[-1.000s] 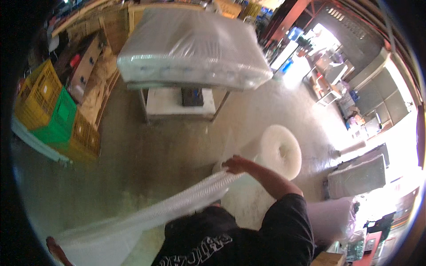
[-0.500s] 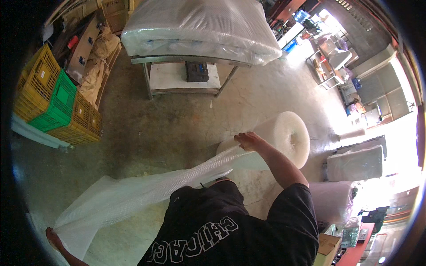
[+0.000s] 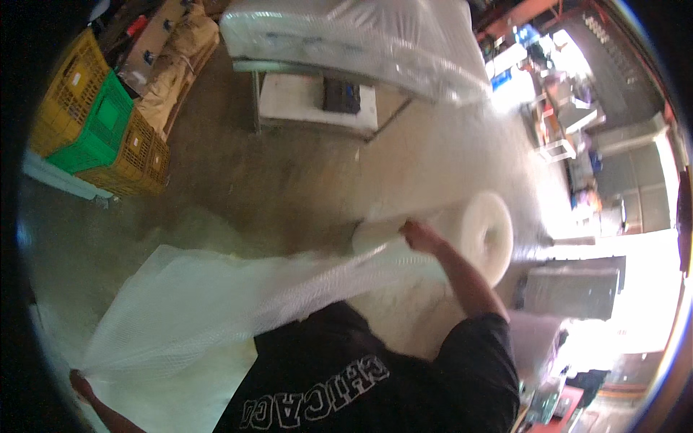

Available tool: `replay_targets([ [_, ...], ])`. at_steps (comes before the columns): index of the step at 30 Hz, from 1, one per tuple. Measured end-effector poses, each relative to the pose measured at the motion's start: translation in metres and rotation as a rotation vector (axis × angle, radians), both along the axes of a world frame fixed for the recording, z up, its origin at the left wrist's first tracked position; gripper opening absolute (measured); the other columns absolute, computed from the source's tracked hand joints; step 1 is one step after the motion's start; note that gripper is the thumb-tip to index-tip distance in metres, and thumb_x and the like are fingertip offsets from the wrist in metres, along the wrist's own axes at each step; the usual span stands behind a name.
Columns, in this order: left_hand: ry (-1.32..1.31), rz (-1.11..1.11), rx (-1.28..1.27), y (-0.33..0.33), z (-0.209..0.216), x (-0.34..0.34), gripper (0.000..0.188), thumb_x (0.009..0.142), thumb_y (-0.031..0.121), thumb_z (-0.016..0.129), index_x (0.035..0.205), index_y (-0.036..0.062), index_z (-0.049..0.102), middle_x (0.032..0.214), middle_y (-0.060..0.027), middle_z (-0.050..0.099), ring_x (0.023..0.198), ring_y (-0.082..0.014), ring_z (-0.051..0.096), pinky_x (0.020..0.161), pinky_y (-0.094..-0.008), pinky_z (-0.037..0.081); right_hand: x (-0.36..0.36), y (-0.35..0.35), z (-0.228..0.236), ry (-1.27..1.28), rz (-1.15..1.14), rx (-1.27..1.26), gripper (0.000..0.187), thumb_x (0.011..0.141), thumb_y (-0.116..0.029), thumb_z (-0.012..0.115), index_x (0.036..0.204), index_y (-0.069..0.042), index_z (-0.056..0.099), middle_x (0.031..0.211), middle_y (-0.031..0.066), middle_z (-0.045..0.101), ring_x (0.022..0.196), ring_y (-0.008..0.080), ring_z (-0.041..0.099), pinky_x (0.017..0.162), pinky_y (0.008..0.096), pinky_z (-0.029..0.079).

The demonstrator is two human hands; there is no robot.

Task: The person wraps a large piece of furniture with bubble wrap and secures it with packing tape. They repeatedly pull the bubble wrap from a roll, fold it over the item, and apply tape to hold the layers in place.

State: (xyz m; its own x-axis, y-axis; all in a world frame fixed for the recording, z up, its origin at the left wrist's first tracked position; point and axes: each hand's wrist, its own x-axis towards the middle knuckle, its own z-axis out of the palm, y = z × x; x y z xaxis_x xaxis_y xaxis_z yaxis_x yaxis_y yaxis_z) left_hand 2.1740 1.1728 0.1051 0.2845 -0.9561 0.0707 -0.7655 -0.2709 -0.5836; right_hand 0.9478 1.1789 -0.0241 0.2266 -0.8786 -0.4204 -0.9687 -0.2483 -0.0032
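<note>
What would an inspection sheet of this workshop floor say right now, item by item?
Surface: bare concrete floor, dusty, bright glare at the right.
Job's things: big roll of bubble wrap lying on the floor; a long sheet of bubble wrap pulled out from it.
Hands: right hand grips the sheet near the roll; left hand holds its far end, low at the left edge.
Clutter: yellow and green crates stacked at the left; brown sacks beside them.
Cables: nothing seen.
Surroundings: metal table carrying a plastic-wrapped mattress; more wrapped goods at the right.
</note>
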Motion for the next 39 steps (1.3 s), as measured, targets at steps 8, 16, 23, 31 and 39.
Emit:
replay_targets([
  [8, 0.354, 0.174, -0.020, -0.022, -0.022, 0.065, 0.027, 0.099, 0.016, 0.049, 0.117, 0.0021, 0.064, 0.119, -0.0171, 0.065, 0.109, -0.0351, 0.062, 0.094, -0.0427, 0.050, 0.075, 0.046, 0.067, -0.220, -0.425, 0.071, 0.017, 0.086, -0.003, 0.065, 0.103, -0.007, 0.068, 0.105, 0.0128, 0.071, 0.103, 0.0311, 0.067, 0.089, 0.0440, 0.055],
  [16, 0.471, 0.020, -0.081, -0.061, -0.066, 0.113, 0.022, 0.097, 0.015, 0.049, 0.108, 0.0047, 0.064, 0.111, -0.0167, 0.066, 0.102, -0.0357, 0.063, 0.089, -0.0445, 0.050, 0.132, 0.101, 0.098, -0.132, -0.460, 0.136, 0.028, 0.091, -0.010, 0.061, 0.118, -0.011, 0.069, 0.122, 0.0080, 0.070, 0.113, 0.0282, 0.066, 0.098, 0.0413, 0.053],
  [23, 0.380, 0.237, 0.110, -0.081, -0.084, 0.124, 0.029, 0.095, 0.023, 0.049, 0.114, 0.0107, 0.066, 0.117, -0.0119, 0.067, 0.109, -0.0338, 0.063, 0.092, -0.0455, 0.047, 0.163, 0.159, 0.088, -0.102, -0.481, 0.217, 0.043, 0.090, -0.037, 0.068, 0.123, -0.009, 0.067, 0.128, 0.0097, 0.066, 0.122, 0.0291, 0.060, 0.107, 0.0461, 0.045],
  [31, 0.429, -0.083, -0.081, -0.102, -0.082, 0.126, 0.026, 0.093, 0.020, 0.047, 0.104, 0.0078, 0.067, 0.107, -0.0146, 0.068, 0.101, -0.0351, 0.064, 0.086, -0.0453, 0.050, 0.153, 0.237, 0.056, 0.053, -0.826, 0.235, 0.042, 0.077, -0.027, 0.073, 0.118, -0.017, 0.071, 0.135, 0.0136, 0.057, 0.129, 0.0315, 0.052, 0.108, 0.0475, 0.039],
  [39, 0.945, -0.382, -0.204, -0.211, -0.065, 0.079, 0.038, 0.100, 0.021, 0.043, 0.132, 0.0033, 0.052, 0.128, -0.0100, 0.062, 0.117, -0.0256, 0.061, 0.094, -0.0378, 0.051, 0.100, 0.103, 0.084, 0.235, -1.018, -0.340, 0.029, 0.076, -0.013, 0.072, 0.102, -0.022, 0.080, 0.168, 0.0145, 0.014, 0.154, 0.0404, 0.005, 0.122, 0.0581, 0.008],
])
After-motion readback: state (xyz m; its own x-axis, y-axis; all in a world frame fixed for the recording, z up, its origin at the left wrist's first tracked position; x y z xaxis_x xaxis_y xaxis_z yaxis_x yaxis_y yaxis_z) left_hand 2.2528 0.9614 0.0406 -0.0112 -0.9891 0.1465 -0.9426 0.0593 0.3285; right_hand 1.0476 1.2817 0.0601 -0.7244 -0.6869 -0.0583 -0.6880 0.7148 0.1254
